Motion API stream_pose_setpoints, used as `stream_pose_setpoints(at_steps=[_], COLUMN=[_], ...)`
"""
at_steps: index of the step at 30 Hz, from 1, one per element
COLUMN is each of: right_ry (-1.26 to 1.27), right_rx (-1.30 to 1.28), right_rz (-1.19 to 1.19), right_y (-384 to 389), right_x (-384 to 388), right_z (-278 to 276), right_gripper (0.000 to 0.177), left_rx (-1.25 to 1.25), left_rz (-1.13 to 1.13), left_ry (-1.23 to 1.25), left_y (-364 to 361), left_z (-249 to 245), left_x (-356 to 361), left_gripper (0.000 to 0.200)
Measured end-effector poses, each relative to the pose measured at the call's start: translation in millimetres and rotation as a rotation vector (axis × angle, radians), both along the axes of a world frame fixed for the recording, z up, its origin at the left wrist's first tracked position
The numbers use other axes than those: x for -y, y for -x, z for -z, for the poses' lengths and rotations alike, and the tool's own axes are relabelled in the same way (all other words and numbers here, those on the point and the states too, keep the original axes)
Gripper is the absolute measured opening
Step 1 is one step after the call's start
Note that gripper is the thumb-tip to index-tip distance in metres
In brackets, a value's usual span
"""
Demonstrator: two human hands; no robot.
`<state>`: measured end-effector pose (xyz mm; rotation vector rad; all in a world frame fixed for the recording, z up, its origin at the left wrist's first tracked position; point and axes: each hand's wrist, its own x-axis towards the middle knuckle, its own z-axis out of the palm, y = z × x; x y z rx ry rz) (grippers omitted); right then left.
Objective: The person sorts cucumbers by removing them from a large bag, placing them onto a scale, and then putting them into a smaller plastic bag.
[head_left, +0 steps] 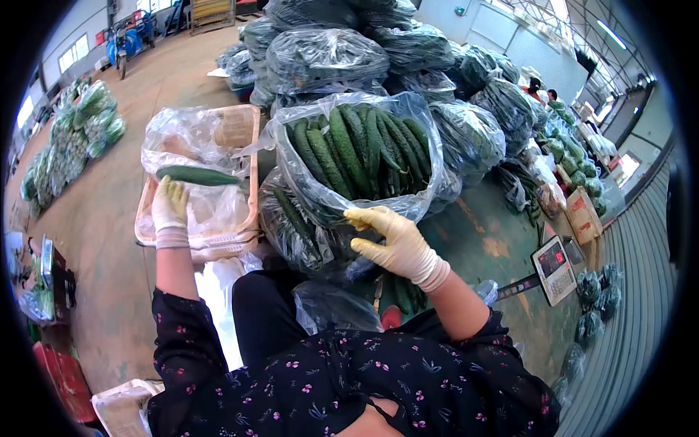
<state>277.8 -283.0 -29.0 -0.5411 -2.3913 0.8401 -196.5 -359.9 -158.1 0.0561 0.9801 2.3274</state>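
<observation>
My left hand [170,207], in a pale glove, is closed on one end of a green cucumber [198,175]. The cucumber lies level over a pale plastic crate [251,193] lined with clear plastic film [207,207]. My right hand [397,246], also gloved, is held at the near edge of a clear plastic bag [431,164], thumb apart from the fingers; nothing shows between them. Many dark green cucumbers [348,149] stand packed side by side in that open bag. Another bag with cucumbers [295,226] sits below it, partly hidden.
Full plastic bags [328,58] are piled high behind the open bag. A scale display [555,269] stands to the right, with wrapped vegetables [582,171] farther off. Bagged vegetables [76,138] lie on the floor at left. A knife [378,293] is near my legs.
</observation>
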Motion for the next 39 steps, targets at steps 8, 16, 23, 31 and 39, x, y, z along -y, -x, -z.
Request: stream_pose_setpoints(at_steps=[8, 16, 23, 31, 39], right_ry=[0.278, -0.076, -0.37, -0.385, 0.062], right_rx=[-0.036, 0.559, 0.998, 1.057, 0.966], right_rz=[0.345, 0.916, 0.972, 0.928, 0.763], right_y=[-27, -23, -23, 18, 14], right_x=[-132, -270, -290, -315, -327], right_z=[23, 61, 54, 70, 51], right_gripper=[0.032, 0.042, 0.066, 0.09, 0.071], left_rx=[-0.253, -0.287, -0.161, -0.18, -0.122], left_rz=[0.359, 1.062, 1.149, 1.226, 1.208], left_ry=[-0.038, 0.002, 0.064, 0.101, 0.081], left_y=[-224, -329, -316, -318, -315], left_z=[-15, 28, 38, 42, 36], left_x=[-37, -63, -83, -83, -83], left_gripper=[0.019, 0.028, 0.03, 0.031, 0.036])
